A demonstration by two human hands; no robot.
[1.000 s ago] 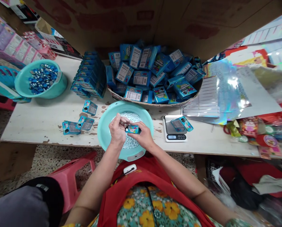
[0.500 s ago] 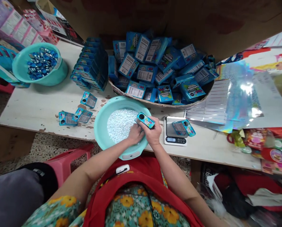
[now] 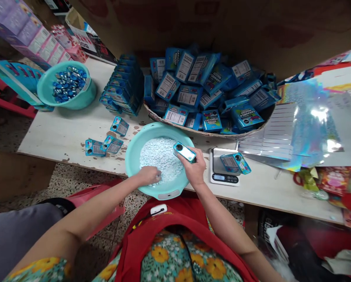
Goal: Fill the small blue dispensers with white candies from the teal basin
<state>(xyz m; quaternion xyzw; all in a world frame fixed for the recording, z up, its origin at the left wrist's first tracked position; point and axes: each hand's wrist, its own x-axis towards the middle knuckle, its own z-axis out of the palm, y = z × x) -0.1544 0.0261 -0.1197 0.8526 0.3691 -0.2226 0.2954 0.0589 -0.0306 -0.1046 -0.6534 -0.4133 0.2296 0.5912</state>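
Observation:
My right hand (image 3: 194,169) grips a small blue box (image 3: 184,151) with a round hole in its end, held over the right rim of a teal bowl (image 3: 132,158). The bowl holds many small white candies (image 3: 160,154). My left hand (image 3: 149,174) reaches into the near side of the bowl, fingers curled down among the candies; what they pinch is hidden. Right of the bowl stands a small digital scale (image 3: 225,172) with another blue box (image 3: 236,162) lying on its pan.
A wicker basket (image 3: 210,134) piled with blue boxes sits behind the bowl. A stack of blue boxes (image 3: 122,84) and a teal tub of blue caps (image 3: 66,84) stand at the left. Three loose boxes (image 3: 107,141) lie on the worn white table (image 3: 60,133). Shiny foil sheets (image 3: 304,121) are at right.
My hands have separated: the right one carried the box toward the bowl's right rim, and the left one dropped into the candies, shifting to the bowl's near side.

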